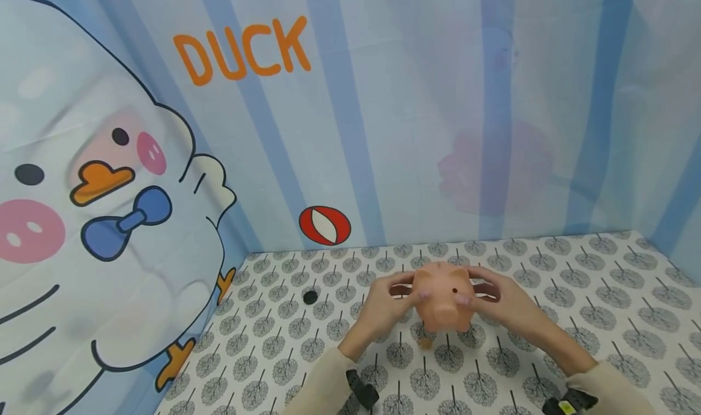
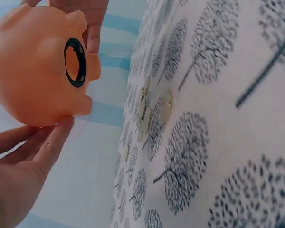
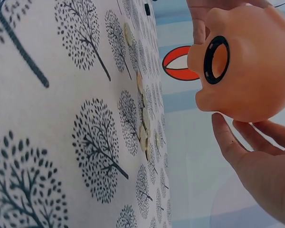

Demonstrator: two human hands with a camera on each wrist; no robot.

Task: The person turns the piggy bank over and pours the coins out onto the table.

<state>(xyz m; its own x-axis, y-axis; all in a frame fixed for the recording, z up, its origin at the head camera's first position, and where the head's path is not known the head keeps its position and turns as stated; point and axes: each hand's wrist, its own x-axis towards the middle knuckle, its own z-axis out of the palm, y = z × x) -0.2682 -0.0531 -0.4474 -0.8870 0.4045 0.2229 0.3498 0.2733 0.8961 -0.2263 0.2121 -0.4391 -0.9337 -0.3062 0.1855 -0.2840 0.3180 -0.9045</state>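
Observation:
An orange piggy bank (image 1: 442, 299) is held up above the table, its snout toward me. My left hand (image 1: 385, 305) grips one side of it and my right hand (image 1: 506, 299) the other, thumbs on the front and the other fingers farther back. Both wrist views show a black-rimmed round hole (image 2: 76, 62) in its underside, uncovered. Below it, several coins (image 3: 145, 128) lie on the cloth, some overlapping. In the head view, one brownish coin (image 1: 425, 343) shows beneath the bank; the bank hides others.
A small round black piece (image 1: 310, 297), perhaps a plug, lies on the tree-patterned tablecloth (image 1: 263, 354) to the left. Behind the table hangs a striped blue curtain (image 1: 394, 129) with a large printed duck. Black straps (image 1: 362, 390) circle the wrists.

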